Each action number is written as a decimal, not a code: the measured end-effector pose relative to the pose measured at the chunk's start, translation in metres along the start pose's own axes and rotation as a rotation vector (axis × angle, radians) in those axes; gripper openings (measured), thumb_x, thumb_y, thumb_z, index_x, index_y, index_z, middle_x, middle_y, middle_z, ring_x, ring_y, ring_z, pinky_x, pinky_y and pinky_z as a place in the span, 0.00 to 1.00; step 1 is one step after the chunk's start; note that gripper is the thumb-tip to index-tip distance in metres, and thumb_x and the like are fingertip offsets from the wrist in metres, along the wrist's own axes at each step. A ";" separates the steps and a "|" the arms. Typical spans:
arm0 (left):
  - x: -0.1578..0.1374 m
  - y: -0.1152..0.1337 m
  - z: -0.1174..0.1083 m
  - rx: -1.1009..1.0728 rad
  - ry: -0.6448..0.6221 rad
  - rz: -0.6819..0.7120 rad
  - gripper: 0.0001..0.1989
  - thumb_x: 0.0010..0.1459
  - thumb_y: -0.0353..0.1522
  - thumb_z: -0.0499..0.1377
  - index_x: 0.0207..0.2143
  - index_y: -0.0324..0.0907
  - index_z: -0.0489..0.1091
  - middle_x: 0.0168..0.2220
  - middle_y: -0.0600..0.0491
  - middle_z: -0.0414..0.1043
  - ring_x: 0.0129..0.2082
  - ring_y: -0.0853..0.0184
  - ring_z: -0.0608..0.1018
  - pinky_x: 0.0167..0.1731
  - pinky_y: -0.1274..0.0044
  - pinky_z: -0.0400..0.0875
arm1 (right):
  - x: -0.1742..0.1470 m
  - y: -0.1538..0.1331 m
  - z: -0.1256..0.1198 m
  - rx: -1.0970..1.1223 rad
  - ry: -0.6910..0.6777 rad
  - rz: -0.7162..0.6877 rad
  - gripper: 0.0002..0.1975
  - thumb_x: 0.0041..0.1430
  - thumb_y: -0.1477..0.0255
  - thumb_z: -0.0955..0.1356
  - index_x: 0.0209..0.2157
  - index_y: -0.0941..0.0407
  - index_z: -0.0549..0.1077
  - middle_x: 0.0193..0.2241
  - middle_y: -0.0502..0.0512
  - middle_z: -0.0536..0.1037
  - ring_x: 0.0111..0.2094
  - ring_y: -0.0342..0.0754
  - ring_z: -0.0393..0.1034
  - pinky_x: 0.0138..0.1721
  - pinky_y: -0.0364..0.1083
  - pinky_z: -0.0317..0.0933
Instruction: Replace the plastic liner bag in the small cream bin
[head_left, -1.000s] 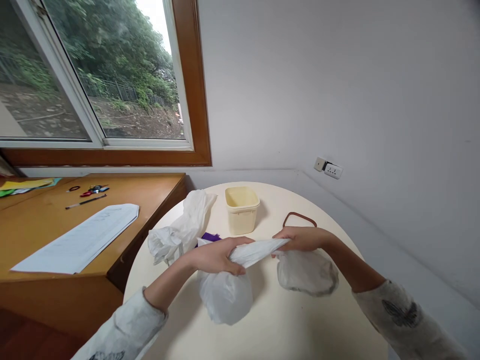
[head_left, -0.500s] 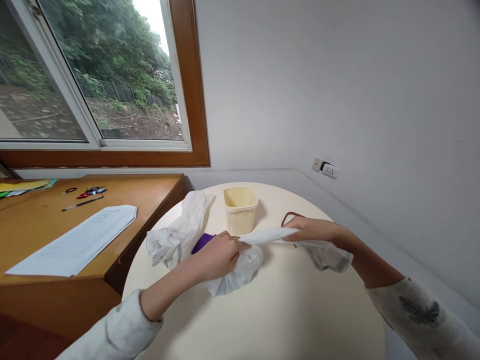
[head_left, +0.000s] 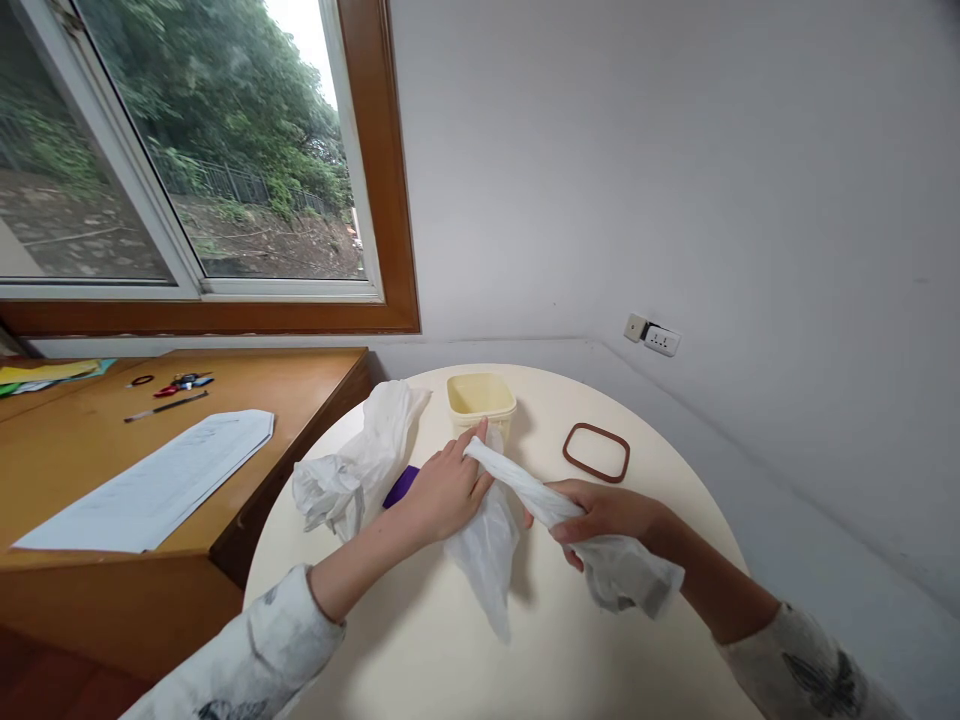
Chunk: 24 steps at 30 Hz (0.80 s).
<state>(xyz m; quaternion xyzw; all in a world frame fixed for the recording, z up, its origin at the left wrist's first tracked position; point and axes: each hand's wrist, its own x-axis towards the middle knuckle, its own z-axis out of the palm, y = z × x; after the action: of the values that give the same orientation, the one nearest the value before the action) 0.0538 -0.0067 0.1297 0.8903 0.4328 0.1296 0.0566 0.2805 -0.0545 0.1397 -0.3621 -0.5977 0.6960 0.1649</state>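
A white plastic bag point(head_left: 525, 488), twisted into a rope, runs between my two hands above the round table. My left hand point(head_left: 448, 485) grips its upper end, with a loose part of the bag hanging below the fingers. Closed round the other end is my right hand point(head_left: 604, 515), and a crumpled tail of the bag sticks out past it. Just behind my left hand stands a cream plastic tub point(head_left: 480, 398) without a lid. Partly hidden by that hand, a purple item point(head_left: 401, 486) lies on the table.
Another crumpled white plastic bag point(head_left: 367, 455) lies at the table's left. A brown rounded rectangular ring point(head_left: 598, 452) rests at the right. The wooden desk point(head_left: 315, 385) beside the table holds paper sheets point(head_left: 161, 480), a pen point(head_left: 166, 406) and small items. Wall sockets point(head_left: 661, 341) sit behind.
My right hand has come down and toward me, uncovering the brown ring. The twisted bag now slants down to the right. My left hand has turned and risen slightly in front of the tub.
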 end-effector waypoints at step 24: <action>0.006 -0.004 -0.007 0.039 -0.009 0.021 0.30 0.60 0.37 0.43 0.63 0.42 0.36 0.53 0.43 0.61 0.46 0.55 0.66 0.43 0.68 0.58 | 0.017 0.010 0.008 -0.122 -0.286 -0.111 0.24 0.52 0.56 0.65 0.42 0.61 0.72 0.35 0.55 0.74 0.37 0.48 0.68 0.41 0.46 0.61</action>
<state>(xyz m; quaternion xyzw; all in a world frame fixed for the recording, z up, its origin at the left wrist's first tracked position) 0.0527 0.0003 0.1370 0.8963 0.4257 0.1177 0.0397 0.2656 -0.0519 0.1249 -0.2350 -0.6754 0.6927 0.0942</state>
